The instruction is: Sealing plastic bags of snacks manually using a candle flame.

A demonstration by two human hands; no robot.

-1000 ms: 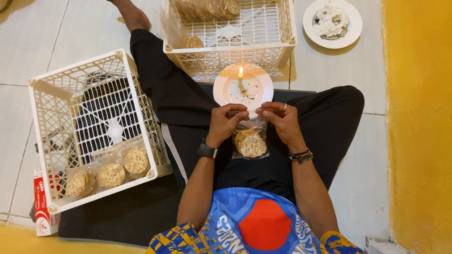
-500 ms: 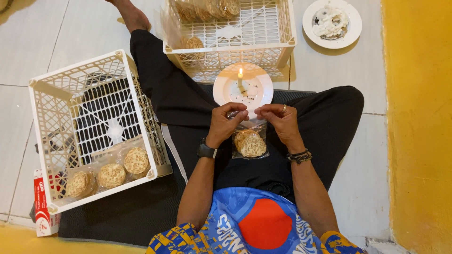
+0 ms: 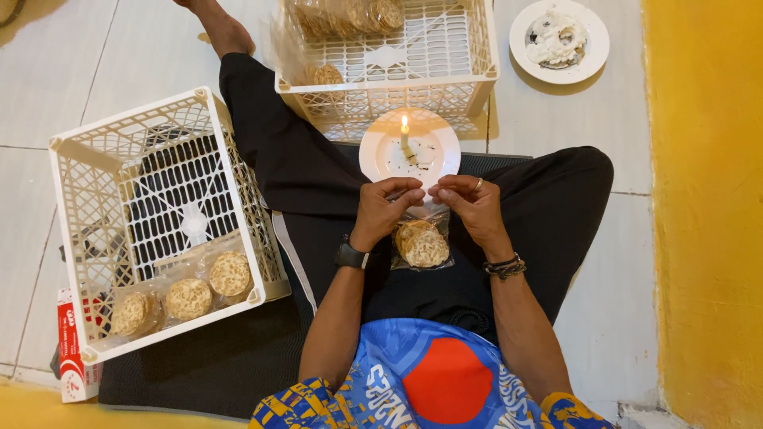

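I sit cross-legged on a dark mat. My left hand (image 3: pixel 385 208) and my right hand (image 3: pixel 470 208) pinch the top edge of a clear plastic bag of round crackers (image 3: pixel 421 243), which hangs over my lap. Just beyond my fingers a short lit candle (image 3: pixel 405 137) stands on a white plate (image 3: pixel 377 152). My left wrist carries a dark watch, and the right wrist a beaded bracelet.
A white plastic crate (image 3: pixel 73 208) at my left holds three bagged cracker stacks (image 3: pixel 189 295). Another white crate (image 3: pixel 477 63) ahead holds more crackers. A white plate with scraps (image 3: pixel 594 56) lies at the far right. A red and white box (image 3: pixel 71 357) sits by the left crate.
Both hands with the bag have lifted slightly toward the candle plate. Everything else stays put.
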